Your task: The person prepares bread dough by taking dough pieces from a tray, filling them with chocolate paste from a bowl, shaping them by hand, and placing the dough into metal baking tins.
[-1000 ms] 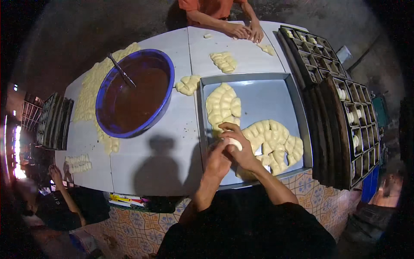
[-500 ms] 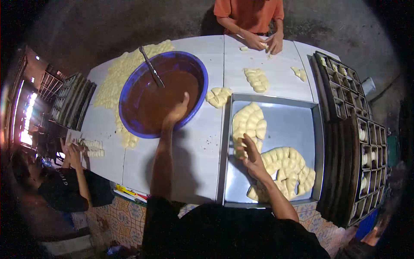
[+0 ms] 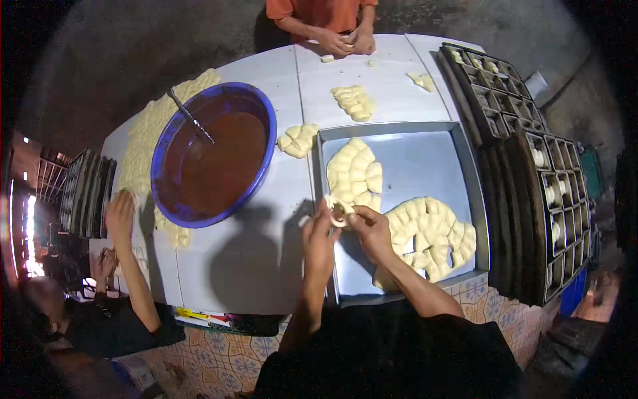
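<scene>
Between my two hands is a small piece of pale dough (image 3: 339,211) with brown filling in its middle. My left hand (image 3: 319,238) holds its left side with closed fingers, and my right hand (image 3: 373,233) pinches the right side. Both are above the left wall of a shallow metal tray (image 3: 425,156). Inside the tray lie two clusters of dough pieces, one at the far left (image 3: 354,171) and a larger one (image 3: 432,236) beside my right forearm. Left of my hands stands a blue basin (image 3: 269,149) of brown filling (image 3: 216,163) with a long-handled utensil (image 3: 193,116) in it.
Dough pieces cover the table (image 3: 279,86) behind the basin, with small clusters (image 3: 354,102) beyond the tray. Stacked divided baking pans (image 3: 525,219) stand at the right. Across the table a person in orange (image 3: 325,16) handles dough; another person's arm (image 3: 136,279) reaches in at left.
My left hand has come away from the basin to meet my right hand over the tray's left side. Both hands now hold the filled dough piece. The view has shifted.
</scene>
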`<state>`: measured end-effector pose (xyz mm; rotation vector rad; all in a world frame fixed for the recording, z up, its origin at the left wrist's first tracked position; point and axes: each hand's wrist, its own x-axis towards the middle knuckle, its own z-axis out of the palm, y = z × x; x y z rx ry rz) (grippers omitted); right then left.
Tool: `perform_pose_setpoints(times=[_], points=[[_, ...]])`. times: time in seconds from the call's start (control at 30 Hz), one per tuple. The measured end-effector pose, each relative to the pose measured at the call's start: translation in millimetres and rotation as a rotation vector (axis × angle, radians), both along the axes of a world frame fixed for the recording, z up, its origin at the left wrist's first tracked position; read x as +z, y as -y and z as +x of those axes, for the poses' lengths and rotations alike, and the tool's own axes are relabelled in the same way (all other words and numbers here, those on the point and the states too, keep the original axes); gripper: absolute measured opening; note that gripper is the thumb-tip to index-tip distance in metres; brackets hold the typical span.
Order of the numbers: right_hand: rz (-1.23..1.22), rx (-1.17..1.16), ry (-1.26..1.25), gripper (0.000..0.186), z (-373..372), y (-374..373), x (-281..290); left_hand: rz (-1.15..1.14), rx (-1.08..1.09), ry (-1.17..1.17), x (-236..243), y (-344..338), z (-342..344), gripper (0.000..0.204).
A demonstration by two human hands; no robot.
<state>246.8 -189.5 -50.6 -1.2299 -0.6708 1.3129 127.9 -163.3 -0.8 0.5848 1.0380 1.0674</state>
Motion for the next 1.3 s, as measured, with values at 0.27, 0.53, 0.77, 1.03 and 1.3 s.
perform_pose_setpoints(times=[0.27,0.53,0.77,1.03,1.3], points=[[0.524,-0.014,0.672,0.017,34.1,33.9,30.4,0.403,-0.324,-0.490,-23.2,37.9,-2.2,0.036],[0.305,0.255,0.684,0.023,54.9,63.0,36.4,0.102,-0.343,-0.341,-17.4,50.1,21.9,0.018],[-0.044,0.477,-0.001,0.044,84.5,52.8,-7.6,0.463,-0.490,-0.050,-36.3,36.5,35.8,0.068],[0.106,-0.216,0.587,0.033,145.8,-20.6,-7.1,0.749,-0.127,-0.536,-30.4,14.3,19.4,0.016],[-0.089,-0.119,0.650,0.031,182.4,30.4,-22.2,0.483,0.062,-0.598,-49.4,26.3,-33.0,0.010]])
